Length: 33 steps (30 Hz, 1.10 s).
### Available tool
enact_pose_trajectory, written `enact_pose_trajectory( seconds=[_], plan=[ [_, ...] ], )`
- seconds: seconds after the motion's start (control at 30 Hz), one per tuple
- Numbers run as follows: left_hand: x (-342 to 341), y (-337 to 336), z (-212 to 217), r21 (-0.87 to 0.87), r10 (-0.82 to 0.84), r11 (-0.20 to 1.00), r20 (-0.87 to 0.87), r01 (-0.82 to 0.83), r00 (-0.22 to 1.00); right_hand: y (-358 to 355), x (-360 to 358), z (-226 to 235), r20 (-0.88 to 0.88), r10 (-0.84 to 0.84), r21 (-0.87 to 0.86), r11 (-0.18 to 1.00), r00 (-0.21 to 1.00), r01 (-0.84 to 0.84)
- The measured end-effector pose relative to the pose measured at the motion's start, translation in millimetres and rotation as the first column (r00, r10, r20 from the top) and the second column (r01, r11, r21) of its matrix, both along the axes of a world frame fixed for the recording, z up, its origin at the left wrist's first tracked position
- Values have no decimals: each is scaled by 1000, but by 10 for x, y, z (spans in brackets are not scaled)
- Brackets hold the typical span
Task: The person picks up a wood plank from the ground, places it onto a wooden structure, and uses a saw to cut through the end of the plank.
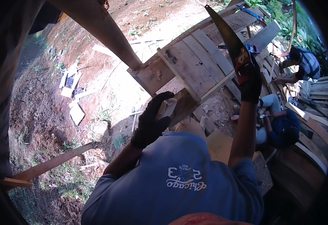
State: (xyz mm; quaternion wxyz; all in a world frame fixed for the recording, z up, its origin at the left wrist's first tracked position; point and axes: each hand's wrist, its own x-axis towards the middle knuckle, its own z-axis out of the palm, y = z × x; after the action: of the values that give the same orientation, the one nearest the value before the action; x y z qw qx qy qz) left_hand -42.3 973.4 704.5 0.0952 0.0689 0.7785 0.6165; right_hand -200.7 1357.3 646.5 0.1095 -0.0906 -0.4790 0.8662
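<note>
My right hand (251, 84), in a black glove, is closed around the red and black handle of a handsaw (227, 35). The saw's long blade points up and away, above the far right end of a panel of joined boards (195, 65). This panel lies on a rough timber bench (154, 77), with a batten along its left edge. My left hand (149, 123), also gloved in black, has its fingers stretched out and the thumb apart. A small pale piece of wood (168, 107) shows beside its fingers; whether they touch is unclear.
A blue-handled saw (252, 48) lies beyond the panel. A thick wooden post (104, 32) slants down to the bench. Two people, one crouching (282, 125) and one bending (302, 63), are at the right among stacked planks (321, 92). Scrap boards (76, 112) litter the ground at left.
</note>
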Motion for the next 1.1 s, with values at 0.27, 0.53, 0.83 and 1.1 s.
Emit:
enact_pose_trajectory(
  seconds=[0.27, 0.53, 0.83, 1.1],
  plan=[
    [39, -137, -200, -24, 13, 1000, -154, -16, 988, -989, 1912, 521, 143, -125, -29, 991, 982, 130],
    [46, -167, -175, -124, 41, 992, 21, -38, 999, -2105, 2464, 754, -5, -69, 746, 664, 998, 50],
    [-4, -332, -412, -240, -4, 971, -65, -12, 998, -2458, 2420, 702, -255, -65, 962, 85, 965, 260],
    [-69, -385, -607, -236, -4, 971, -141, -30, 990, -2586, 2265, 636, -380, -55, 917, 104, 923, 384]
  ],
)
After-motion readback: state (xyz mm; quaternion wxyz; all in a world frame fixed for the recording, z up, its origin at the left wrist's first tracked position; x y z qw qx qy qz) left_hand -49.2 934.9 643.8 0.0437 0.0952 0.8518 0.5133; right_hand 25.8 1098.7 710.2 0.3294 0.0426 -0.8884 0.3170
